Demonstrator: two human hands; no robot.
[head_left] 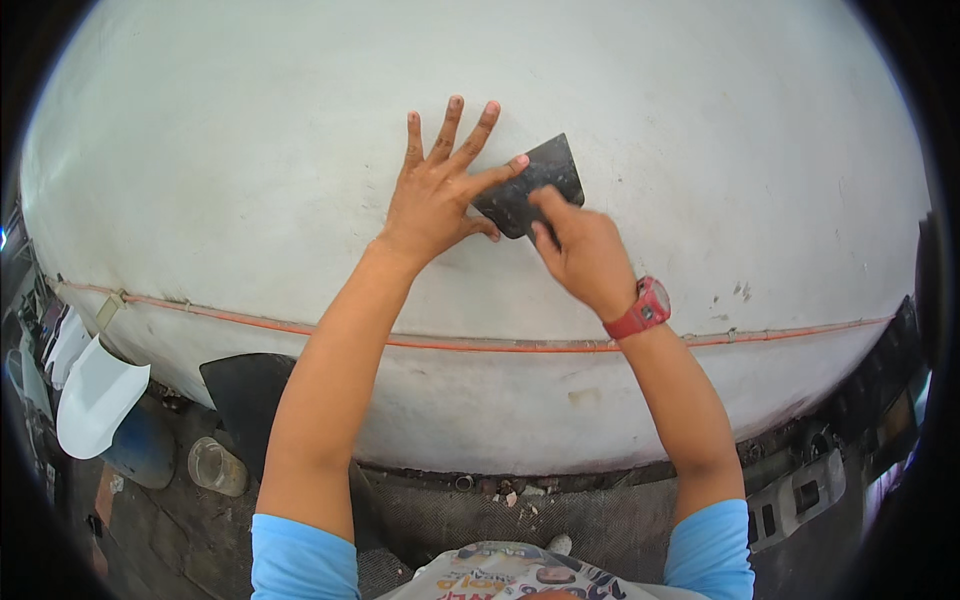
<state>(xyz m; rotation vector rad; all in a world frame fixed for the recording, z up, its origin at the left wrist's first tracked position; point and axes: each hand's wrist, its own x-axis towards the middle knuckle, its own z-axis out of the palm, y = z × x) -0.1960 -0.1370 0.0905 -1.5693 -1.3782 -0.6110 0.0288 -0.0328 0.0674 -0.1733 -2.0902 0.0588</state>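
A black flat sheet [552, 168], with pale smudges, lies against the white wall [700, 150]. My left hand [430, 200] is spread open, its index fingertip on the sheet and its thumb at the lower left edge. The other left fingers are stretched out on the wall. My right hand [590, 255] is closed, slightly blurred, with curled fingers over the lower right part of the sheet. What it pinches, if anything, is hidden. A red watch [645, 308] sits on the right wrist.
An orange pipe [480, 344] crosses the wall below my hands. At lower left are a white curved panel [100, 400], a blue drum [140, 445], a clear plastic bucket [218, 468] and a black panel [240, 395]. A grey slotted part [800, 500] lies at lower right.
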